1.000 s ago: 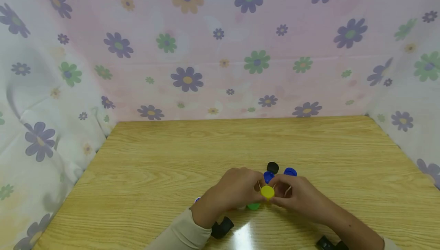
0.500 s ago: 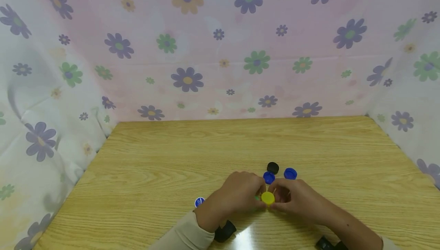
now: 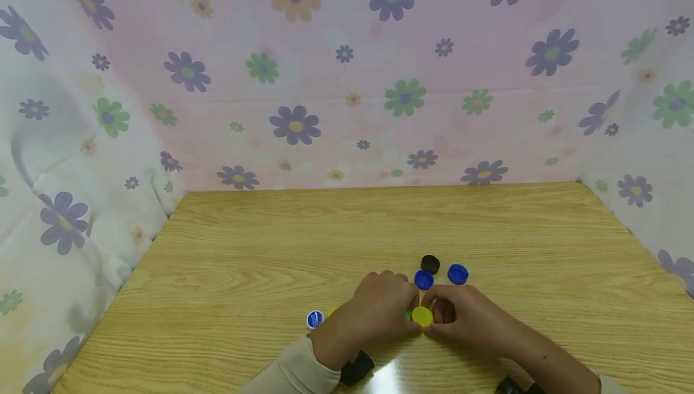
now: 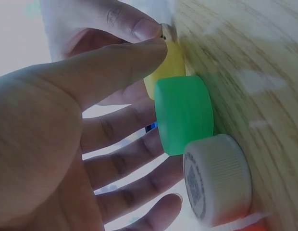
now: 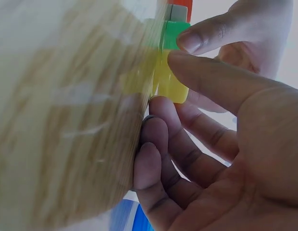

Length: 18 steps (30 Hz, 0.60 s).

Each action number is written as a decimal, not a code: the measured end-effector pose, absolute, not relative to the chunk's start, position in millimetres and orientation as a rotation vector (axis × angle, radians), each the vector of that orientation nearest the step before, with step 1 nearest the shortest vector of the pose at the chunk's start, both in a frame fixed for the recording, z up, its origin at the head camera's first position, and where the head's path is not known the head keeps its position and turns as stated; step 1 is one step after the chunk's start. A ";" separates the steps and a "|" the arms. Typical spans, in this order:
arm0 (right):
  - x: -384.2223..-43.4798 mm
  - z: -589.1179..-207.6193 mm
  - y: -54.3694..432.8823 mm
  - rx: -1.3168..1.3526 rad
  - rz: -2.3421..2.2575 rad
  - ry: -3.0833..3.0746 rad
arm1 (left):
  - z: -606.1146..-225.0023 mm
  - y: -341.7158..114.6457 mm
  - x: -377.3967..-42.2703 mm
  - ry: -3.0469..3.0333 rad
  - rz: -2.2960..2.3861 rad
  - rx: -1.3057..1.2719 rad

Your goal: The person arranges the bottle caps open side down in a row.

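A yellow bottle cap [image 3: 422, 317] stands at the tabletop, pinched between the fingertips of my left hand [image 3: 382, 309] and my right hand [image 3: 472, 318]. Both thumbs touch its near side in the wrist views. Right against it stands a green cap [image 4: 184, 114], and past that a white ribbed cap [image 4: 218, 180] with a printed top. An orange-red piece [image 5: 186, 4] shows at the far end of this row. From the head, my left hand hides most of the row. The other left fingers spread behind the green and white caps.
Beyond the hands lie a black cap [image 3: 431, 264], a blue cap [image 3: 424, 280] touching it, and another blue cap [image 3: 458, 274] to the right. A blue-and-white cap [image 3: 315, 320] and a partly hidden yellow cap [image 3: 332, 310] lie left of my left wrist. Flowered cloth [image 3: 325, 81] encloses the wooden table [image 3: 271, 231].
Both hands have brought the yellow cap down and slightly toward me, up against the green cap. The blue-and-white cap and a yellow edge by the left wrist have come into view.
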State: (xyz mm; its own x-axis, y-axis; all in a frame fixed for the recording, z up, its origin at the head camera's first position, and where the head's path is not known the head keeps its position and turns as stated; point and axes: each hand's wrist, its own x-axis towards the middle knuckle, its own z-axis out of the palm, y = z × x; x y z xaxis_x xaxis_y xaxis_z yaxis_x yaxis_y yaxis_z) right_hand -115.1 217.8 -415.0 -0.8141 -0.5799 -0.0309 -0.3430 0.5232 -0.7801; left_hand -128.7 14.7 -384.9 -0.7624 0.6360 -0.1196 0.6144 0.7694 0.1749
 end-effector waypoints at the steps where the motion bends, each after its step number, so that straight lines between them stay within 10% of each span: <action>1: -115.2 -415.5 217.7 -0.781 -1.175 2.480 | -385.2 14.8 -128.2 2.799 0.174 1.000; 18: -113.6 -416.4 217.8 -0.752 -1.160 2.490 | -385.9 16.4 -126.0 2.811 0.145 1.012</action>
